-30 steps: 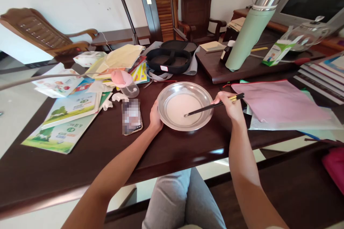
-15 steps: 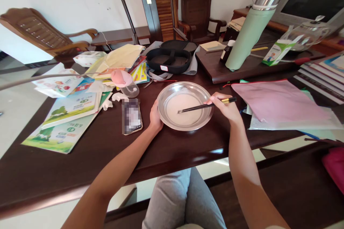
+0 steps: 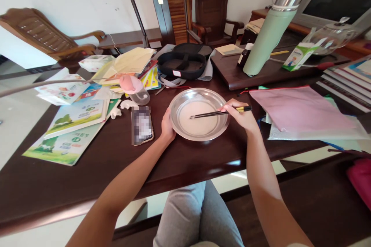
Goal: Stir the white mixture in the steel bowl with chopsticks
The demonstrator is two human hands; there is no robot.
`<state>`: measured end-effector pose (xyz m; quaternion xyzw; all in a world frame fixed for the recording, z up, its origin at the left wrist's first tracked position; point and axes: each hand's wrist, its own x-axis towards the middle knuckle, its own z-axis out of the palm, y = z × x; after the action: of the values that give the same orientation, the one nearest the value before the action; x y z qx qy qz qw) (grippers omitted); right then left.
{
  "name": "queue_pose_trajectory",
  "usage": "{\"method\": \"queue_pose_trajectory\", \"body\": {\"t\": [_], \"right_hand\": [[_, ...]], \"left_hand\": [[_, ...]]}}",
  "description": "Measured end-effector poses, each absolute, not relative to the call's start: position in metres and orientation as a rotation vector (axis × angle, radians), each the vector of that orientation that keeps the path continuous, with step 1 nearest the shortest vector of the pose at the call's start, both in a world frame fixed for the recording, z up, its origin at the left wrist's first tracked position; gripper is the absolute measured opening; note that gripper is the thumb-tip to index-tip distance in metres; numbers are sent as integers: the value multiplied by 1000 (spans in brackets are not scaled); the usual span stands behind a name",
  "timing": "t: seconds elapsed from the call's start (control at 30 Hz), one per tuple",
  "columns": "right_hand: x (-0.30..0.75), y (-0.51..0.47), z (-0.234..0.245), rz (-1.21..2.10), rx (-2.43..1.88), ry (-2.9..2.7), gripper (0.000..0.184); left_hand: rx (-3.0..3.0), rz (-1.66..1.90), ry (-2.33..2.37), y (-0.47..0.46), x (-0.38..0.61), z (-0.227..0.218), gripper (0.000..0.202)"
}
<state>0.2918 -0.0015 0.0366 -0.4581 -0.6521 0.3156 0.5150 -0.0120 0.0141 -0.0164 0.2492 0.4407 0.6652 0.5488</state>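
A round metal bowl (image 3: pixel 179 126) stands on the dark wooden table in front of me, with a milky white liquid (image 3: pixel 199 125) in its bottom. My left hand (image 3: pixel 168 125) grips the bowl's left rim, its fingers partly hidden behind the wall. My right hand (image 3: pixel 239 112) is closed around a pair of black chopsticks (image 3: pixel 207 114) with gold bands. Their tips reach into the pale liquid, left of its middle. To the left of my left hand lies a phone (image 3: pixel 142 125) with a blurred screen.
Left are booklets (image 3: pixel 65 144), crumpled tissue (image 3: pixel 116 112) and a pink-topped bottle (image 3: pixel 135 89). Behind the bowl sits an open black case (image 3: pixel 182 65). A green thermos (image 3: pixel 269 38) stands on a raised board (image 3: pixel 228 75). A pink pouch (image 3: pixel 301 108) lies to the right.
My right hand and the chopsticks have shifted slightly left, and the tips sit a little further left and higher in the liquid. My left hand and the bowl have stayed put.
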Motion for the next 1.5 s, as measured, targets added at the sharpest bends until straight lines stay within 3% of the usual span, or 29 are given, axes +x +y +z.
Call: {"method": "queue_pose_trajectory", "body": {"t": [0.17,0.4,0.63,0.87,1.1,1.37,1.5], "right_hand": [[303,2,33,593,-1138,-1348,69],[291,-4,37,807,-1081,-1550,66],[303,3,33,555,-1154,-1316,71],[291,-3,38,797,-1090,-1526,67],[303,3,34,562,-1155,-1341,70],[288,-4,40,808,-1093,-1539,68],[292,0,36,634,-1135,-1514,68]], "left_hand": [[623,1572,1051,14,-13,-17,34],[615,1588,1047,15,-12,-18,39],[628,1575,1057,15,-13,-17,38],[603,1578,1053,15,-13,-19,35],[615,1569,1037,14,-13,-17,34],[605,1575,1045,14,-11,-15,33],[589,1572,1046,14,-11,-15,31]]}}
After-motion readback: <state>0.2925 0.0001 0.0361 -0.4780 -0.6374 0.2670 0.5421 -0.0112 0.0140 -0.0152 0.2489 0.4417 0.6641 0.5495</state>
